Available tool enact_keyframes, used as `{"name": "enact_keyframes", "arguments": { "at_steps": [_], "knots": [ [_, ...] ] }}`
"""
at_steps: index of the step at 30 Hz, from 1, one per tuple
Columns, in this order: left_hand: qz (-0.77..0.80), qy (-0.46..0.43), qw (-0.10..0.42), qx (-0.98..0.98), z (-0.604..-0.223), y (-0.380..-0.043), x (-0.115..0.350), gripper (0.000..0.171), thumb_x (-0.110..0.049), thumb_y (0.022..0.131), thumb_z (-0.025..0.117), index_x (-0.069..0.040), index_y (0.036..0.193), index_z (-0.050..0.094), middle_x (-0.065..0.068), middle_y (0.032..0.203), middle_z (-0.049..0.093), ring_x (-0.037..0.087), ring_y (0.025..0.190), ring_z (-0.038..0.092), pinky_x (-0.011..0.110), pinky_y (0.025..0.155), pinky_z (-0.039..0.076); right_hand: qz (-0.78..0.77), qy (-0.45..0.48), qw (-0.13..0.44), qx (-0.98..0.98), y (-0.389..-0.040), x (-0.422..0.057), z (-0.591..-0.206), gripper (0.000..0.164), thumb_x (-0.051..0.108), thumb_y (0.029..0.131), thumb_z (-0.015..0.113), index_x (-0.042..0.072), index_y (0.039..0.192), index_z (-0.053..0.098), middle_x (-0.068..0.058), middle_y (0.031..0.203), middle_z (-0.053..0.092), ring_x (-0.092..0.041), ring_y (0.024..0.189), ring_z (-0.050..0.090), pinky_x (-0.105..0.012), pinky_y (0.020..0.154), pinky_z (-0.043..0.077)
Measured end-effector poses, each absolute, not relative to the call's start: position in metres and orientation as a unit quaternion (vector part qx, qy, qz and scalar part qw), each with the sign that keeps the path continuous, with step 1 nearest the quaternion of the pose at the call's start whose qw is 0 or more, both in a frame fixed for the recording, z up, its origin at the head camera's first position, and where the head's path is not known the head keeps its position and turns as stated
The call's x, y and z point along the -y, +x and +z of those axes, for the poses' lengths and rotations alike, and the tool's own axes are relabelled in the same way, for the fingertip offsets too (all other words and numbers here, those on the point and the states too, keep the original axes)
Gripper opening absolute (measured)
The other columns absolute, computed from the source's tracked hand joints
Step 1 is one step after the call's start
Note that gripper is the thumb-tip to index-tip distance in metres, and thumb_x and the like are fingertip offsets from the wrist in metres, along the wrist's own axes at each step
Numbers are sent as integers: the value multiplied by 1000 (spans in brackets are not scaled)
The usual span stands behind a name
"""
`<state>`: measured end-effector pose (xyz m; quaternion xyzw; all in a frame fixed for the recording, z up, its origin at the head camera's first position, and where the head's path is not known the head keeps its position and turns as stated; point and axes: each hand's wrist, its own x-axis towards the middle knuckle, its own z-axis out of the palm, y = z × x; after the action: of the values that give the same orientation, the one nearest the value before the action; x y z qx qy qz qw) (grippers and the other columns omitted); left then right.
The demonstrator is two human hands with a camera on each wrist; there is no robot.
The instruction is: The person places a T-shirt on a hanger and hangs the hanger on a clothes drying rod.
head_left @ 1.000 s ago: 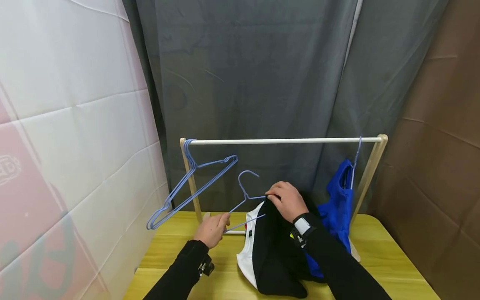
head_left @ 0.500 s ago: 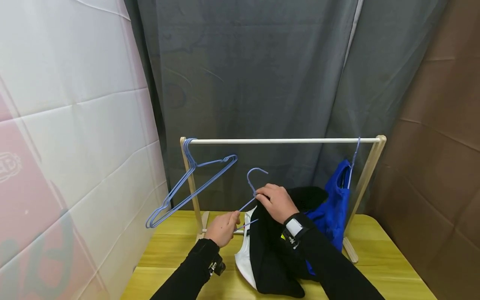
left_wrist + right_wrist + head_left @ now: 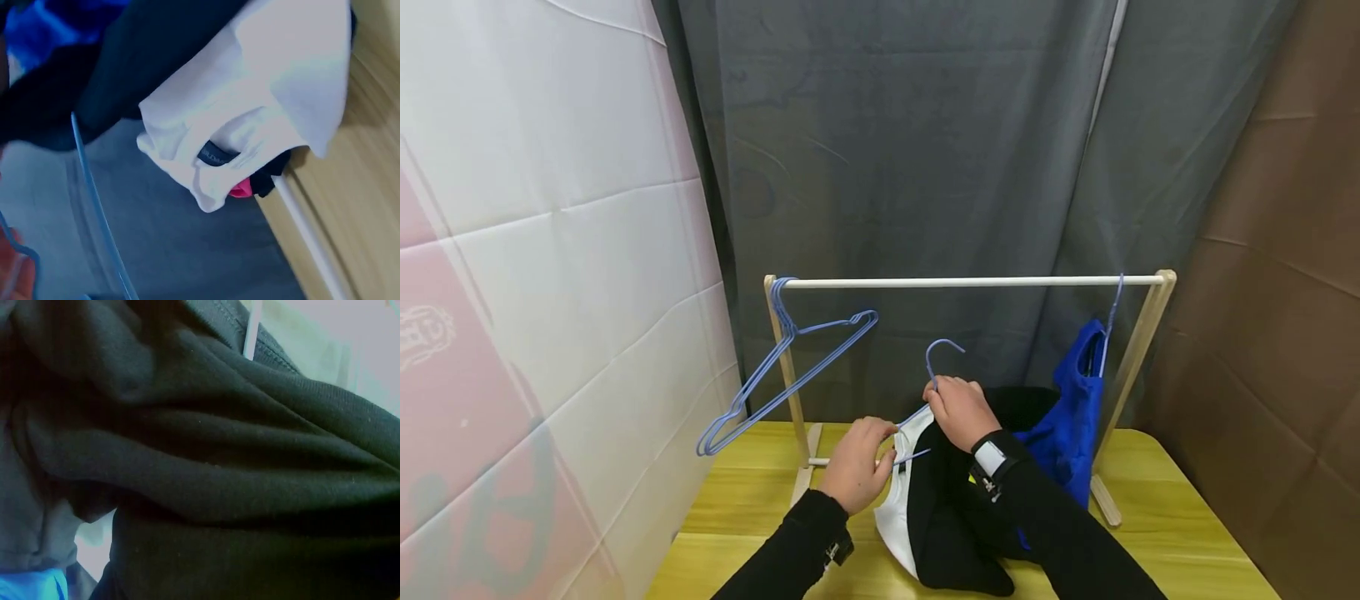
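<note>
Blue garment [image 3: 1073, 417] hung at right; hanger [image 3: 927, 357] only part-way into black garment [image 3: 946, 508]. Right grip [image 3: 962, 412] pinches hanger; left grip [image 3: 859, 467], cannot tell.

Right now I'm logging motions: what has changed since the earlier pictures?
The left hand and the blue hanger it holds moved right. The right hand, gripping the black garment, now meets the hanger's neck. The hangers and blue garment on the rail stayed put.

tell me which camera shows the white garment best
Left wrist: the white garment is large there, its dark label plain. The head view shows a small part beside the black garment; in the right wrist view I cannot identify it.
</note>
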<state>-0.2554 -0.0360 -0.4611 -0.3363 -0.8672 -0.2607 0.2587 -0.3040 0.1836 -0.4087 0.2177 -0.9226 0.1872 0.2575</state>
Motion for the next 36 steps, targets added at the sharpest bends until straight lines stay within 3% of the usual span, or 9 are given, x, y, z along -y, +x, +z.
{"name": "enact_keyframes", "arguments": {
  "at_steps": [2, 4, 7, 12, 17, 23, 29, 33, 36],
  "knots": [
    [-227, -385, 328, 832, -463, -253, 31, 21, -8, 91, 69, -12, 111, 66, 1, 109, 61, 19, 100, 58, 32, 88, 50, 188, 215, 259, 923, -305, -186, -409, 20, 18, 104, 51, 17, 92, 67, 1, 92, 67, -23, 88, 62, -44, 76, 41],
    [-202, -427, 355, 807, -466, -250, 25, 21, -5, 88, 70, -14, 106, 68, -1, 104, 61, 17, 95, 58, 30, 86, 49, 185, 215, 261, 923, -305, -187, -409, 20, 19, 104, 51, 17, 92, 66, 0, 91, 67, -23, 87, 62, -43, 75, 41],
    [-167, -460, 326, 809, -473, -245, 15, 19, -8, 91, 70, -17, 108, 70, -5, 99, 61, 12, 89, 59, 25, 82, 48, 189, 212, 261, 922, -305, -187, -408, 20, 19, 105, 51, 15, 92, 66, 0, 91, 67, -23, 87, 62, -43, 75, 41],
    [-101, -441, 209, 867, -490, -240, 2, 28, -19, 94, 70, -24, 122, 69, -10, 88, 59, 2, 69, 55, 17, 60, 42, 197, 195, 259, 925, -303, -187, -408, 21, 19, 105, 51, 14, 94, 67, -1, 90, 67, -23, 88, 62, -44, 77, 41],
    [-84, -411, 150, 895, -504, -238, -5, 35, -25, 95, 70, -28, 129, 64, -11, 86, 62, 2, 62, 54, 19, 51, 36, 199, 193, 259, 925, -301, -187, -410, 20, 19, 105, 51, 14, 95, 68, 0, 90, 66, -22, 87, 61, -44, 78, 41],
    [-99, -390, 140, 905, -510, -239, -1, 22, -30, 92, 73, -24, 112, 66, -10, 89, 63, 4, 66, 56, 21, 56, 42, 200, 196, 267, 922, -298, -188, -412, 19, 18, 104, 53, 14, 94, 68, 0, 90, 67, -22, 87, 61, -45, 78, 42],
    [-91, -377, 161, 908, -510, -244, 3, 26, -38, 89, 77, -23, 91, 57, -12, 75, 50, 3, 57, 47, 22, 50, 34, 205, 197, 271, 920, -299, -191, -410, 19, 18, 104, 52, 14, 94, 68, 0, 90, 66, -22, 88, 61, -45, 78, 42],
    [-88, -375, 165, 908, -510, -248, 8, 28, -27, 90, 78, -23, 85, 51, -11, 73, 44, 4, 58, 45, 22, 50, 33, 205, 197, 277, 918, -301, -195, -408, 19, 17, 103, 52, 14, 94, 69, 0, 90, 67, -22, 88, 61, -46, 78, 42],
    [-92, -372, 170, 908, -510, -249, 15, 21, -19, 90, 76, -21, 93, 56, -10, 80, 55, 6, 65, 55, 22, 55, 42, 212, 189, 277, 918, -301, -199, -407, 20, 16, 103, 53, 14, 94, 70, 0, 91, 68, -23, 90, 62, -47, 79, 42]
  ]
}}
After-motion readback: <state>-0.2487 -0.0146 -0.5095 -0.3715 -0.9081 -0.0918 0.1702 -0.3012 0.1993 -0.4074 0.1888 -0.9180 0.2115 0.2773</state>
